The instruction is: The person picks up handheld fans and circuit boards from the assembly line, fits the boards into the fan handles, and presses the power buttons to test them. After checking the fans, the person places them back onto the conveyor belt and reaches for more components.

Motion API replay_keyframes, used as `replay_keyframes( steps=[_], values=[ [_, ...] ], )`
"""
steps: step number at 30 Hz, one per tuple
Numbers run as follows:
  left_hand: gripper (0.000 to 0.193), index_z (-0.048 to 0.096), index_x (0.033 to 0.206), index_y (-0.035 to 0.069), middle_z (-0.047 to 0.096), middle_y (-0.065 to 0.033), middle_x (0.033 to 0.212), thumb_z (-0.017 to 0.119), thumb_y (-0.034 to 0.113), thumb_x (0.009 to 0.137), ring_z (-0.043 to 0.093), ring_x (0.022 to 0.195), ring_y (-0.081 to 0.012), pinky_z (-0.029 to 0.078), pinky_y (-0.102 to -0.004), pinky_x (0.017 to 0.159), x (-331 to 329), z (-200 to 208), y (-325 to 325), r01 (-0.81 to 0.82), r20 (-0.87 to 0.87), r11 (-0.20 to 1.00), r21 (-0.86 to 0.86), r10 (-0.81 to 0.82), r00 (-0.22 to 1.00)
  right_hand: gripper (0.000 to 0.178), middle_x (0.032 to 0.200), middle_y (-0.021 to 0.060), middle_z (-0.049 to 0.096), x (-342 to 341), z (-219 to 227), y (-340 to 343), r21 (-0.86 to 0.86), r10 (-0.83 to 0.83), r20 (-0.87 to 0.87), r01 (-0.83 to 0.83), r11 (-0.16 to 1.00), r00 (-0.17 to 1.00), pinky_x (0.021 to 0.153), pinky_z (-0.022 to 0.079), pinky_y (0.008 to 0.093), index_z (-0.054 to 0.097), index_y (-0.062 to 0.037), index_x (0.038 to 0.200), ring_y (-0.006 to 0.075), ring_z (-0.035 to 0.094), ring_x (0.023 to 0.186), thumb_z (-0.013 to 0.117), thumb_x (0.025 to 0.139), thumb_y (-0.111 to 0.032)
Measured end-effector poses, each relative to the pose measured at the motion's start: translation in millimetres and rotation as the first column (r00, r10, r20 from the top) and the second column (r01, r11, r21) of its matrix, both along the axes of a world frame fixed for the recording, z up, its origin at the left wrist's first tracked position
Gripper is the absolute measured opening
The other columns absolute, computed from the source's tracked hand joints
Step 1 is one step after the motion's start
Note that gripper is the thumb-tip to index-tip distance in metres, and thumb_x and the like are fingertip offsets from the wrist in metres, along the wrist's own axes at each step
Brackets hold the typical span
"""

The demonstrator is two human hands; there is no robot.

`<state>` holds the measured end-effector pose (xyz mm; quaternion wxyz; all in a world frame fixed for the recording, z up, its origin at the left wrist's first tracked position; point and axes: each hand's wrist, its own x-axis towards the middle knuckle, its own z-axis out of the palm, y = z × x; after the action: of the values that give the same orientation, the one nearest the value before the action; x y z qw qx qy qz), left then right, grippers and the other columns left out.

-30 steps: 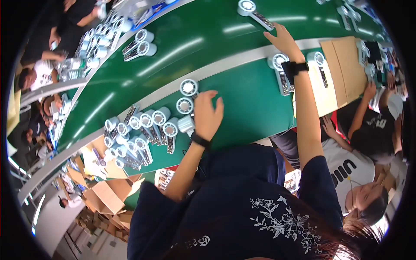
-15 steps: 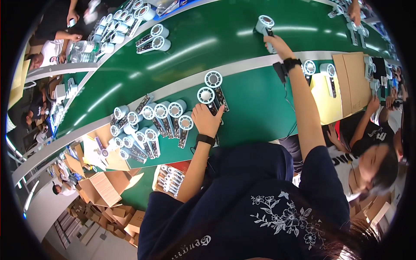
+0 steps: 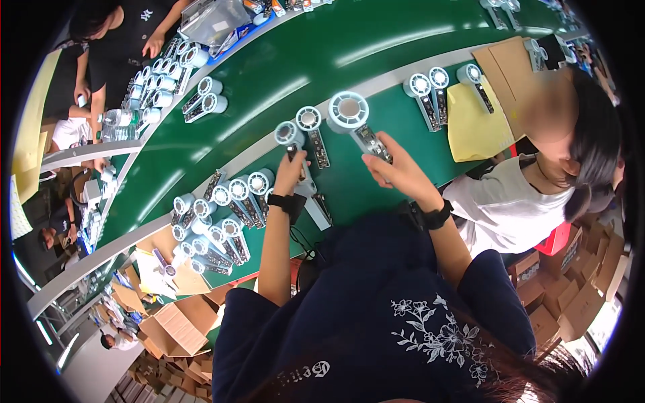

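My right hand (image 3: 401, 171) grips the handle of a handheld fan (image 3: 349, 111), light blue with a round head and a bare circuit board along the handle. The fan is held up over the green bench (image 3: 396, 195). My left hand (image 3: 290, 176) is closed round the handle of a second fan (image 3: 287, 133), its head pointing away from me. Between the two hands, another handheld fan (image 3: 309, 119) lies on the bench with its circuit board showing. Under my left wrist a pale, long piece (image 3: 314, 211) is partly hidden.
Several fans (image 3: 238, 190) lie bunched at the left. Three more stand at the right by a yellow sheet (image 3: 474, 127) and cardboard (image 3: 504, 74). Beyond a metal rail (image 3: 383, 79) runs a green belt (image 3: 282, 60). A person in white (image 3: 514, 205) sits close on my right.
My right hand has come back from the green belt with the fan it gripped there. My left hand, earlier resting on fans, now wraps round one handle. The view has shifted to the right.
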<state>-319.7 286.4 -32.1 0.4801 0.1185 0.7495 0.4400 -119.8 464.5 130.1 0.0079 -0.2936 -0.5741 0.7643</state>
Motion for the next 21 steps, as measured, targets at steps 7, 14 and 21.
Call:
replay_keyframes(
  steps=[7, 14, 21],
  values=[
    [0.035, 0.045, 0.113, 0.002, 0.057, -0.0032, 0.076, 0.059, 0.023, 0.089, 0.053, 0.056, -0.0090, 0.041, -0.0221, 0.047, 38, 119, -2, -0.384, 0.065, 0.854, 0.351, 0.387, 0.920, 0.028, 0.068, 0.0015, 0.045, 24, 36, -22, -0.175, -0.036, -0.197, 0.001, 0.985, 0.980, 0.042, 0.029, 0.0193, 0.040, -0.0028, 0.113, 0.0065, 0.038, 0.047, 0.035, 0.100, -0.027],
    [0.033, 0.038, 0.120, 0.004, 0.054, -0.0068, 0.082, 0.052, 0.017, 0.093, 0.051, 0.057, -0.0090, 0.040, -0.0211, 0.044, 95, 192, -23, -0.327, 0.166, 0.834, 0.445, 0.282, 0.945, 0.029, 0.075, 0.0028, 0.047, 28, 51, -50, -0.195, -0.094, -0.272, 0.041, 0.980, 0.958, 0.042, 0.030, 0.0192, 0.039, -0.0039, 0.113, 0.0067, 0.039, 0.050, 0.033, 0.100, -0.029],
    [0.033, 0.034, 0.122, 0.002, 0.051, -0.0094, 0.095, 0.046, 0.012, 0.093, 0.052, 0.058, -0.0111, 0.044, -0.0235, 0.044, 116, 220, -41, -0.343, 0.255, 0.730, 0.591, 0.235, 0.938, 0.030, 0.077, 0.0036, 0.047, 21, 56, -65, -0.197, -0.076, -0.292, 0.018, 0.980, 0.953, 0.043, 0.031, 0.0196, 0.038, -0.0043, 0.115, 0.0075, 0.041, 0.052, 0.033, 0.100, -0.029]
  ],
)
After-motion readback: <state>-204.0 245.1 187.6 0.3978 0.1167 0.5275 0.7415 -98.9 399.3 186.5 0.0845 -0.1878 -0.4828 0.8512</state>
